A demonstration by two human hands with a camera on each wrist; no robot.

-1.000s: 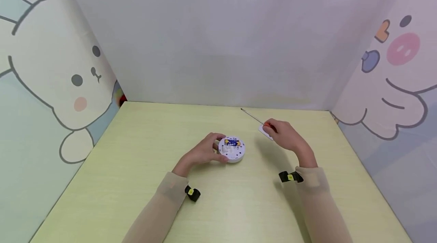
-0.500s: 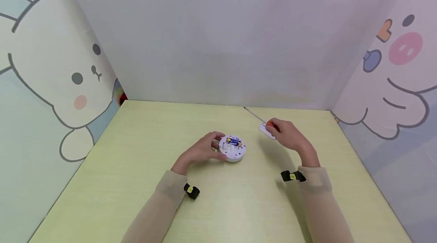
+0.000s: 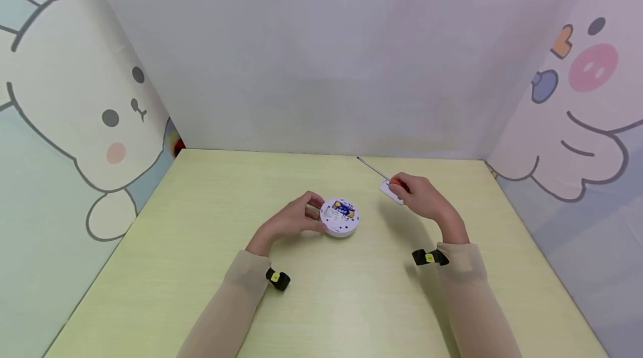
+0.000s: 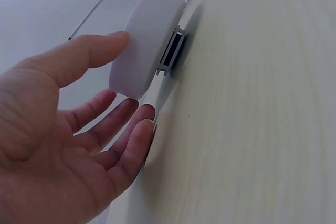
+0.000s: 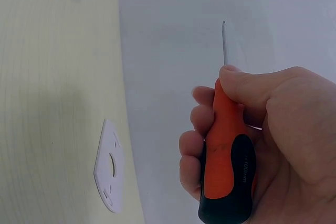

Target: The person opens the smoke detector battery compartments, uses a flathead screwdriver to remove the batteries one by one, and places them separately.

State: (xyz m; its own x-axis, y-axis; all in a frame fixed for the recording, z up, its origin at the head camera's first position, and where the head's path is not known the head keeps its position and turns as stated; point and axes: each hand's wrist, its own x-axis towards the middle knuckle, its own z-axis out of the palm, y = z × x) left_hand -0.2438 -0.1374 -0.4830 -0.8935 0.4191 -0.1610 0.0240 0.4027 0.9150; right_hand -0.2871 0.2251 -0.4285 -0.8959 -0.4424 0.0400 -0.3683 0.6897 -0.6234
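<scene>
A round white smoke detector (image 3: 337, 226) lies on the table with its back up, batteries showing in its compartment. My left hand (image 3: 291, 218) is at its left side, fingers loosely bent and spread. In the left wrist view, the thumb overlaps the detector's side wall (image 4: 144, 40) and the fingertips are right at its lower edge. My right hand (image 3: 424, 200) grips a screwdriver (image 5: 226, 150) by its orange and black handle, above the table. Its thin metal shaft points away to the far left.
A flat white mounting plate (image 3: 388, 191) with slots lies on the table (image 3: 241, 179), partly behind the right hand in the head view. A pale fabric wall (image 3: 321, 67) stands at the table's back edge, with cartoon-printed panels on both sides.
My left hand has loosened and drawn slightly left, the thumb slipping back from the detector's top to its edge. My right hand still holds the screwdriver in nearly the same place.
</scene>
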